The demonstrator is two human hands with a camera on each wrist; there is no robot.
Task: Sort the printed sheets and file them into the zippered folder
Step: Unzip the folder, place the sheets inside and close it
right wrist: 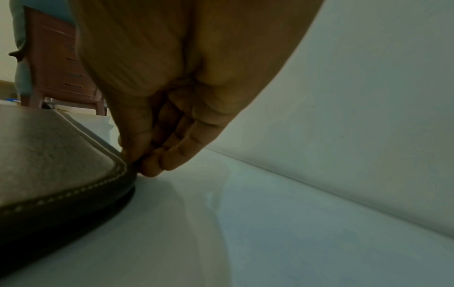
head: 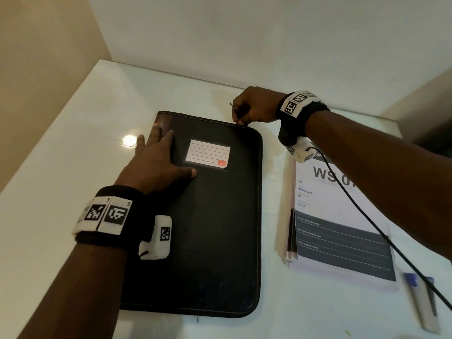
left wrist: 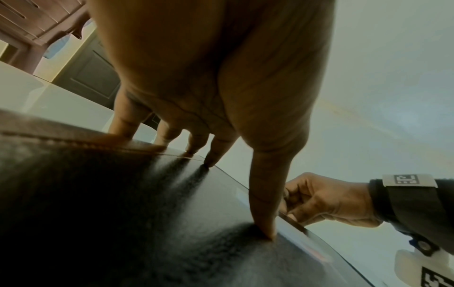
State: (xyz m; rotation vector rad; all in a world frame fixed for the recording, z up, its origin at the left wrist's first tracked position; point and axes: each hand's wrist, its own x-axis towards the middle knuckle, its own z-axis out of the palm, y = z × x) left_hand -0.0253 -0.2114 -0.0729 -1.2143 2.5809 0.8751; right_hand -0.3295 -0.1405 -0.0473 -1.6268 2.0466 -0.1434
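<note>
A black zippered folder (head: 215, 231) with a white label lies flat on the white table (head: 73, 167), seemingly zipped. My left hand (head: 156, 160) presses flat on its upper left part, fingers straight (left wrist: 263, 213). My right hand (head: 254, 106) pinches the zipper pull (head: 233, 108) at the folder's far right corner, fingers curled (right wrist: 152, 161) against the stitched edge (right wrist: 73, 190). In the left wrist view my right hand (left wrist: 326, 202) shows beyond the folder (left wrist: 123, 213). A stack of printed sheets (head: 340, 231), topped by a "WS 0" page, lies right of the folder.
A pen with a blue cap (head: 420, 297) lies at the near right of the table. A black cable (head: 367, 216) runs from my right wrist across the sheets. Walls close off the far side and left. A brown chair (right wrist: 59, 64) stands beyond the table.
</note>
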